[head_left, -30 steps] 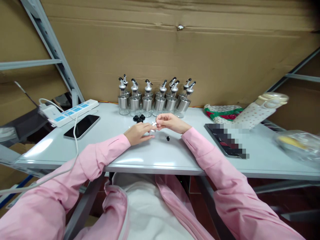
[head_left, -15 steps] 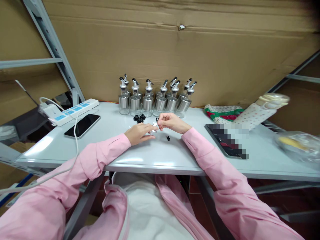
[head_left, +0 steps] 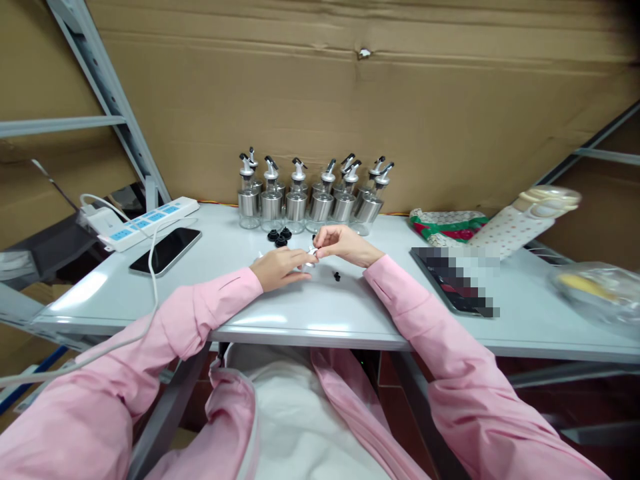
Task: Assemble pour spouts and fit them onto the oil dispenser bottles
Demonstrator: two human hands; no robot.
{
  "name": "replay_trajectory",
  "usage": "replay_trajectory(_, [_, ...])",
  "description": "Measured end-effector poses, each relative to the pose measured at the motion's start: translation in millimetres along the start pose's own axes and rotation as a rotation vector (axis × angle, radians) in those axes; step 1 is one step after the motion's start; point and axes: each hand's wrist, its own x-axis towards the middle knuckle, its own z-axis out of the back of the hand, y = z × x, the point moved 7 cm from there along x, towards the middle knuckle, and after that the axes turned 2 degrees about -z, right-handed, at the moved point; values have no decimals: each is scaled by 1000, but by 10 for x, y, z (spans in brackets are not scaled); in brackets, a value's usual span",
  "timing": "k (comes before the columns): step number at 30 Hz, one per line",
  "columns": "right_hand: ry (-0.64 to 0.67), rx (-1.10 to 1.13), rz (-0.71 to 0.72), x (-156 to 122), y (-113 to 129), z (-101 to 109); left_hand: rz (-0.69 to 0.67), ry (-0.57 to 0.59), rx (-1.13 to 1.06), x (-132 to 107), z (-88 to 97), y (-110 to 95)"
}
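Observation:
My left hand (head_left: 281, 268) rests low over the table, its fingers closed round a small silver-grey pourer spout (head_left: 310, 259). From the other side, my right hand (head_left: 346, 245) pinches the same spout between thumb and fingertips; a bit of black shows there, mostly hidden by the fingers. A tiny black part (head_left: 337, 276) lies just below my right hand. Several black stoppers (head_left: 279, 237) are grouped beyond my left hand. Behind both hands stand glass bottles (head_left: 295, 205) with steel bands, topped with silver pourers and black levers.
On the left are a phone (head_left: 167, 251), a power strip (head_left: 150, 223) and a white cable (head_left: 153, 267) crossing my left sleeve. A dark tablet-like device (head_left: 450, 287), a spotted tumbler (head_left: 517, 223), a patterned cloth (head_left: 445, 227) and a plastic-wrapped bowl (head_left: 595, 290) occupy the right side.
My right fingers have shifted slightly on the spout, and its black part is now more covered. Both arms and everything else on the table stay put.

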Motion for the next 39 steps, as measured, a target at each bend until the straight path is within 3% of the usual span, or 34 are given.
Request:
replay_trajectory(9, [32, -14, 0, -9, -12, -32, 4, 15, -6, 2, -14, 4])
replay_trajectory(14, [42, 170, -2, -34, 41, -55, 21, -14, 0, 3, 22, 32])
replay_trajectory(30, [235, 261, -11, -69, 39, -161, -51, -47, 90, -21, 9, 12])
replay_trajectory(39, [227, 292, 4, -82, 75, -189, -26, 24, 103, -20, -20, 25])
